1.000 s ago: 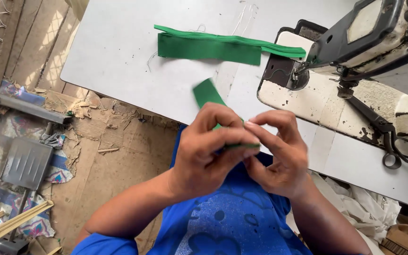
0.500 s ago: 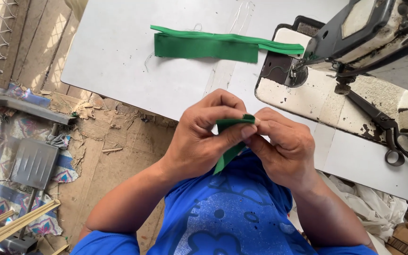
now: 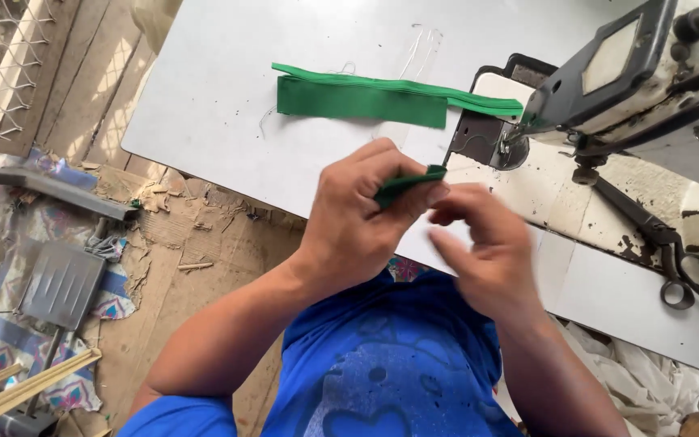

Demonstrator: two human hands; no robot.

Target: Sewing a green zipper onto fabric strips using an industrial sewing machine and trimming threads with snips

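Note:
My left hand [image 3: 366, 214] pinches a small folded piece of green fabric [image 3: 408, 183] between thumb and fingers, above the near edge of the white table [image 3: 212, 121]. Just right of it my right hand [image 3: 483, 247] hovers with fingers loosely curled, its fingertips near the fabric's end but apparently not gripping it. Further back on the table lies a long green fabric strip [image 3: 366, 97], whose far end runs under the needle area of the sewing machine [image 3: 608, 89].
Black scissors [image 3: 673, 259] lie on the machine bed at right. Left of the table is a dirt floor with scraps, wooden sticks [image 3: 26, 388], a metal plate [image 3: 62, 283] and patterned cloth. White cloth [image 3: 641, 380] is heaped at lower right.
Both hands rose from my chest toward the table edge. The green piece is now folded smaller in my left hand, and my right hand has come off it.

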